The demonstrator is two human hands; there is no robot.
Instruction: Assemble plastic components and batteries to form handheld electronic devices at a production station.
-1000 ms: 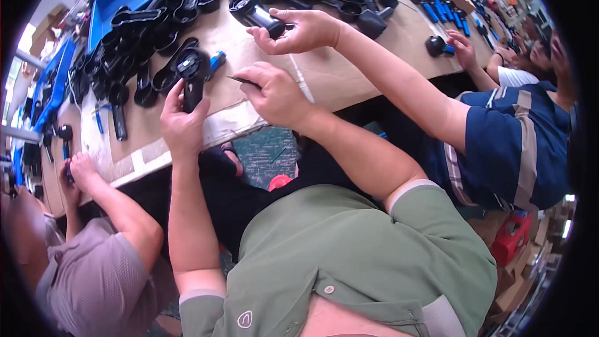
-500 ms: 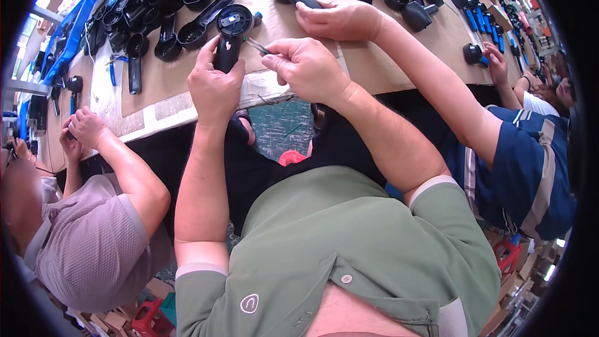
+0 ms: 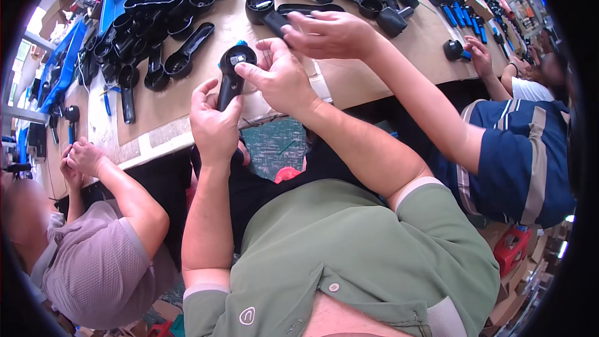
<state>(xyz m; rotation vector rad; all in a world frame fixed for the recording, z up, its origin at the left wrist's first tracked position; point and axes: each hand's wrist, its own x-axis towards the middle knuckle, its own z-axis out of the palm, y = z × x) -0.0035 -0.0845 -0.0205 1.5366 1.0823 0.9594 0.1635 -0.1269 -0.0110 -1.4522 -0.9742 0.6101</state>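
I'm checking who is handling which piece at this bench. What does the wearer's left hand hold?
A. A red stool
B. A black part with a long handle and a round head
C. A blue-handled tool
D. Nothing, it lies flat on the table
B: the left hand grips the handle of the black part, while the right hand fingers touch its round head.

Three people were at the bench (image 3: pixel 349 81); six hands showed; black handle parts (image 3: pixel 187 56) were too many to count; one red stool (image 3: pixel 515 253).
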